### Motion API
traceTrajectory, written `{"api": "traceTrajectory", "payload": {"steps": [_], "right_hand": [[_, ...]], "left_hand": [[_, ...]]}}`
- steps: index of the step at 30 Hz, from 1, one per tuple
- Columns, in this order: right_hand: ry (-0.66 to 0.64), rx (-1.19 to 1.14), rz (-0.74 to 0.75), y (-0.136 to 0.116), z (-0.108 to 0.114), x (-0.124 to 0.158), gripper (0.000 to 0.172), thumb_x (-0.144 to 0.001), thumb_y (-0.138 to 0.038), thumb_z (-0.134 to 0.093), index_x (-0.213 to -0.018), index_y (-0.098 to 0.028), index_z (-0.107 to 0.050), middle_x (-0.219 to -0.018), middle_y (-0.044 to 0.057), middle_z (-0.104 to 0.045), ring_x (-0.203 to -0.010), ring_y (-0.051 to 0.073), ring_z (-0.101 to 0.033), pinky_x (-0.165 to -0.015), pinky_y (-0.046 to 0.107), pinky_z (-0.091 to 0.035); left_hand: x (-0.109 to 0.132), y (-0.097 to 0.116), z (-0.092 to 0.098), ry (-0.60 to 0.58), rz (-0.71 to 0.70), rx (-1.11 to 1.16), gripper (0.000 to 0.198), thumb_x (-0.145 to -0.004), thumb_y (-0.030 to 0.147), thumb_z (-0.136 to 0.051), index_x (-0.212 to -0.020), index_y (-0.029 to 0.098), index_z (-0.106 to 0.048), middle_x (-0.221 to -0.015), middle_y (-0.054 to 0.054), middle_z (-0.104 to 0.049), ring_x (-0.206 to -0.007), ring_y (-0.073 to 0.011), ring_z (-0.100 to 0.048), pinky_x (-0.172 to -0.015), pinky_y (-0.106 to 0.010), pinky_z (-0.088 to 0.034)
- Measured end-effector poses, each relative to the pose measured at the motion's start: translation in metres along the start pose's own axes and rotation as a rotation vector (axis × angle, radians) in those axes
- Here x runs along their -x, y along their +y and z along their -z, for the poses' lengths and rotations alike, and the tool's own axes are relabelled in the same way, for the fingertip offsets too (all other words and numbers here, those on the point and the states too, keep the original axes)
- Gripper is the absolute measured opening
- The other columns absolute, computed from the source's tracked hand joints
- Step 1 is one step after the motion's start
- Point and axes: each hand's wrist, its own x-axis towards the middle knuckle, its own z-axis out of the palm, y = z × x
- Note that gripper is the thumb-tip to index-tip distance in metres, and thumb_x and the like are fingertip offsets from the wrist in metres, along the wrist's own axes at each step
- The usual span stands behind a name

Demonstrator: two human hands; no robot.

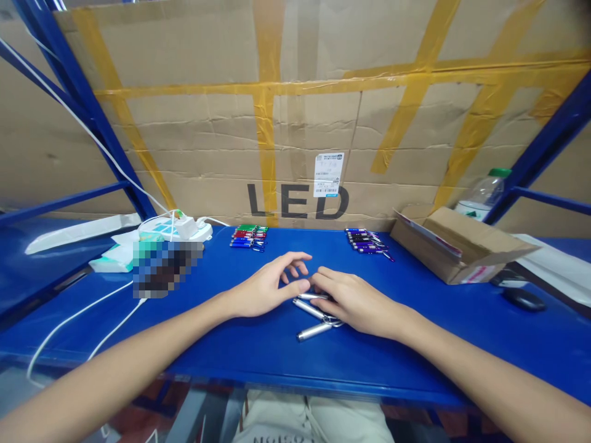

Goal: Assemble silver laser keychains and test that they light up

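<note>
Several slim silver metal tubes with clip rings, like small keychain torches (pixel 314 331), lie on the blue tabletop in front of me. My right hand (pixel 357 301) is over them, palm down, its fingers and thumb curled around one silver tube; the fingertips are partly hidden. Close to its left, my left hand (pixel 272 283) hovers with fingers bent and apart and the thumb stretched toward the right fingertips. Nothing shows in the left hand. Farther back lie a row of green, red and blue tubes (pixel 248 236) and a row of purple and black ones (pixel 368 241).
An open cardboard box (pixel 480 237) stands at the right, with a green-capped bottle (pixel 482 194) behind and a black mouse (pixel 524 299) in front. At the left are a white power strip (pixel 198 230), cables and a pixelated object (pixel 168 267). A large cardboard sheet (pixel 207 141) backs the table.
</note>
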Motion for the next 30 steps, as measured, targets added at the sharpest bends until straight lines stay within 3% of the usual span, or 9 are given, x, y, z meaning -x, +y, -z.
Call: {"api": "traceTrajectory", "payload": {"steps": [4,10,13,17,24,30], "right_hand": [[0.012,-0.079,0.010,0.000,0.000,0.000,0.011,-0.109,-0.023,-0.056,-0.118,-0.022,-0.062,-0.113,0.008,-0.066,-0.102,0.025,-0.067,-0.086,0.036,-0.054],[0.066,-0.119,-0.117,-0.001,0.001,-0.002,0.018,-0.099,-0.005,-0.051,-0.103,-0.020,-0.059,-0.102,0.005,-0.065,-0.092,0.021,-0.064,-0.084,0.033,-0.049],[0.080,-0.110,-0.161,0.001,0.001,-0.004,0.019,-0.098,-0.004,-0.050,-0.104,-0.020,-0.059,-0.103,0.006,-0.066,-0.094,0.022,-0.064,-0.085,0.034,-0.048],[0.084,-0.097,-0.205,0.003,0.000,-0.004,0.017,-0.099,-0.006,-0.051,-0.104,-0.020,-0.060,-0.106,0.007,-0.068,-0.096,0.023,-0.065,-0.086,0.034,-0.047],[0.074,-0.076,-0.260,0.004,-0.002,-0.005,0.020,-0.101,-0.006,-0.048,-0.107,-0.020,-0.062,-0.109,0.008,-0.070,-0.098,0.023,-0.067,-0.087,0.035,-0.048],[0.106,-0.095,-0.232,0.005,-0.003,-0.005,0.015,-0.109,-0.015,-0.047,-0.107,-0.021,-0.061,-0.107,0.007,-0.069,-0.097,0.023,-0.066,-0.086,0.036,-0.048]], "left_hand": [[0.003,0.009,0.001,-0.123,-0.017,-0.212,0.063,-0.085,0.052,-0.088,-0.138,0.029,-0.065,-0.129,-0.012,-0.065,-0.121,-0.0332,-0.059,-0.104,-0.046,-0.046],[0.004,0.016,0.000,-0.136,0.018,-0.395,0.068,-0.072,0.064,-0.093,-0.118,0.025,-0.062,-0.119,-0.010,-0.064,-0.110,-0.0331,-0.060,-0.093,-0.044,-0.049],[0.006,0.015,-0.004,-0.215,-0.067,-0.464,0.074,-0.070,0.063,-0.094,-0.125,0.025,-0.063,-0.125,-0.011,-0.064,-0.114,-0.0350,-0.058,-0.099,-0.047,-0.047],[0.006,0.012,-0.006,-0.271,-0.127,-0.491,0.073,-0.076,0.059,-0.093,-0.135,0.026,-0.064,-0.138,-0.013,-0.061,-0.123,-0.0366,-0.055,-0.106,-0.049,-0.043],[0.004,0.009,0.001,-0.305,-0.131,-0.506,0.028,-0.100,0.041,-0.076,-0.120,0.024,-0.068,-0.122,-0.007,-0.067,-0.113,-0.0273,-0.057,-0.100,-0.039,-0.044],[0.001,0.007,0.006,-0.246,-0.058,-0.616,0.018,-0.103,0.033,-0.071,-0.118,0.025,-0.064,-0.119,-0.003,-0.068,-0.109,-0.0247,-0.057,-0.098,-0.038,-0.044]]}}
